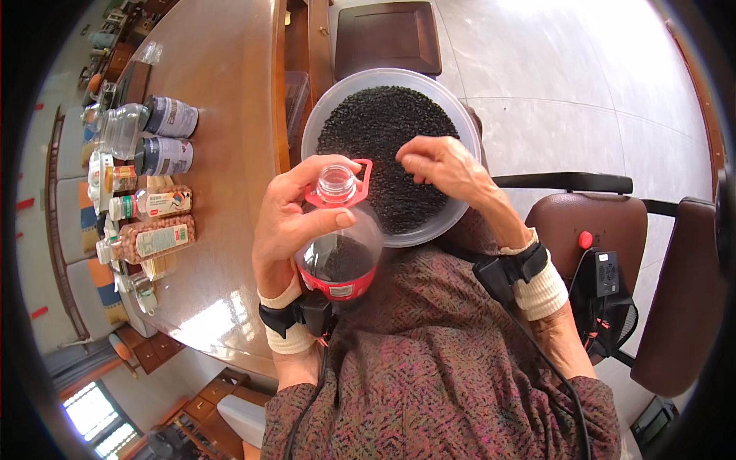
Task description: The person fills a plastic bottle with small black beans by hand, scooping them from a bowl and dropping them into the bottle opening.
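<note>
My left hand (pixel 282 215) grips a clear plastic bottle (pixel 345 230) by its neck, where a red carry handle (pixel 365 172) rings it. The uncapped mouth faces up towards me. Dark contents, like small black beans, fill the lower part above a red label. Beside it, a translucent plastic tub (pixel 315 129) holds a broad layer of black beans (pixel 391 123). My right hand (pixel 445 169) hovers over these beans with thumb and fingers drawn together. Whether beans are pinched inside is hidden.
On the left, a wooden table (pixel 230 144) bears several jars and bottles, including a jar of reddish nuts or beans (pixel 155 238). A dark wooden stool (pixel 386 37) stands beyond the tub. To the right, a brown chair (pixel 586 224) carries a red cap (pixel 585 240) and a black device (pixel 606 273).
</note>
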Motion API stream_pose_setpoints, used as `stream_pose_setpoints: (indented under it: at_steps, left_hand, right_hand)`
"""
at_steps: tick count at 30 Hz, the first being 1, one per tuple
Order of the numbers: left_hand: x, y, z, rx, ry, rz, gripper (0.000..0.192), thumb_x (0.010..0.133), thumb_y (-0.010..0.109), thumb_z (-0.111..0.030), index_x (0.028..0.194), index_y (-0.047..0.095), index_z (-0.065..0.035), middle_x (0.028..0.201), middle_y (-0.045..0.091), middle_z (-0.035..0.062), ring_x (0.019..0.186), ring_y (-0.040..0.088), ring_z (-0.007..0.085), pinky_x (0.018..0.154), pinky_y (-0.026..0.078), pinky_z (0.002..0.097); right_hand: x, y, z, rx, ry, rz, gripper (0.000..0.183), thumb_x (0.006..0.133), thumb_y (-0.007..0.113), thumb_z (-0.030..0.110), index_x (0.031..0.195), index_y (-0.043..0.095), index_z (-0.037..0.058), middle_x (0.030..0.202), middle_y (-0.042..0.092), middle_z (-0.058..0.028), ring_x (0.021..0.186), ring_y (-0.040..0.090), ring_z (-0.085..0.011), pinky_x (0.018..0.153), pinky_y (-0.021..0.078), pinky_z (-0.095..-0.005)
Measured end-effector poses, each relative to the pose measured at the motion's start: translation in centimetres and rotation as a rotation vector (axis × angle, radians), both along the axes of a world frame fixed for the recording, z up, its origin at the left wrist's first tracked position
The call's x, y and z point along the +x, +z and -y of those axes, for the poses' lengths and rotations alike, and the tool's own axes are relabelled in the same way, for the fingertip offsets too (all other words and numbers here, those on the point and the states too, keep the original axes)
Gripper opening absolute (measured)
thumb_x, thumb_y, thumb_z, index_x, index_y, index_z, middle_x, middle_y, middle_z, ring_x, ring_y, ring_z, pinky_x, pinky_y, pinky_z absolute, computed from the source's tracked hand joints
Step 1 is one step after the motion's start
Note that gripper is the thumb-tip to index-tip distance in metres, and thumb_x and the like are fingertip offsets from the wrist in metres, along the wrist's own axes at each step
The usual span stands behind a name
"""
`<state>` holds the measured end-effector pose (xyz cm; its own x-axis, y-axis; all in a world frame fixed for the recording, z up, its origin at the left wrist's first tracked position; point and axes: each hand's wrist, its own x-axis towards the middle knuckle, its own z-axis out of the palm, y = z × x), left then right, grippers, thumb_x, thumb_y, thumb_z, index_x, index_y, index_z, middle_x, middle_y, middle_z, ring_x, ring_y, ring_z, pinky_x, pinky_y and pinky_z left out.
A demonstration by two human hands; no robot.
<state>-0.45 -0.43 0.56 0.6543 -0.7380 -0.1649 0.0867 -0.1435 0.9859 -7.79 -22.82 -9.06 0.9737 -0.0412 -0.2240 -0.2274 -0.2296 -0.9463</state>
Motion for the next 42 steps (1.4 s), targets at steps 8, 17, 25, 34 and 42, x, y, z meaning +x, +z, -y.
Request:
stream_pose_setpoints:
  at_steps: [8,17,25,34,42]
  left_hand:
    - [-0.1,-0.2,0.5,-0.028,0.030,0.047,0.060,0.063,0.085,-0.021,0.113,0.058,-0.0003,0.106,0.060,0.0055,0.096,0.058,0.0121,0.087,0.044,0.0251]
    - [0.0,-0.2,0.3,-0.032,-0.008,-0.004,0.058,0.066,0.084,-0.022,0.113,0.058,0.0004,0.105,0.063,0.0070,0.097,0.059,0.0127,0.087,0.045,0.0262]
    - [0.2,-0.3,0.0,0.005,-0.019,0.047,0.053,0.067,0.082,-0.019,0.110,0.059,0.0011,0.098,0.064,0.0063,0.092,0.060,0.0124,0.084,0.046,0.0250]
    - [-0.1,-0.1,0.1,0.005,0.025,0.008,0.051,0.065,0.081,-0.018,0.107,0.060,0.0025,0.096,0.063,0.0064,0.090,0.059,0.0129,0.083,0.045,0.0248]
    - [-0.3,-0.1,0.0,0.052,0.050,0.050,0.057,0.060,0.080,-0.026,0.105,0.061,0.0052,0.093,0.061,0.0093,0.092,0.061,0.0177,0.086,0.045,0.0272]
  right_hand:
    - [-1.3,-0.6,-2.4,-0.229,0.621,0.130,0.023,0.081,0.056,0.010,0.098,0.067,0.0010,0.094,0.067,-0.0173,0.089,0.064,-0.0349,0.080,0.0500,-0.0401]
    - [3.1,-1.3,-4.3,-0.141,0.516,0.333,0.038,0.076,0.059,0.011,0.113,0.058,0.0005,0.102,0.061,-0.0243,0.097,0.059,-0.0396,0.085,0.0475,-0.0442]
    - [3.4,0.0,-0.9,-0.233,0.094,0.397,0.037,0.082,0.058,0.009,0.117,0.055,-0.0018,0.111,0.058,-0.0192,0.089,0.065,-0.0291,0.080,0.0504,-0.0375]
    - [-2.1,2.3,1.2,-0.306,-0.080,0.460,0.018,0.081,0.059,0.008,0.097,0.062,0.0006,0.089,0.064,-0.0178,0.084,0.062,-0.0370,0.077,0.0488,-0.0435]
    - [-1.5,1.6,3.5,-0.609,-0.394,0.234,0.030,0.079,0.061,0.013,0.108,0.057,0.0043,0.094,0.064,-0.0199,0.090,0.062,-0.0383,0.078,0.0487,-0.0460]
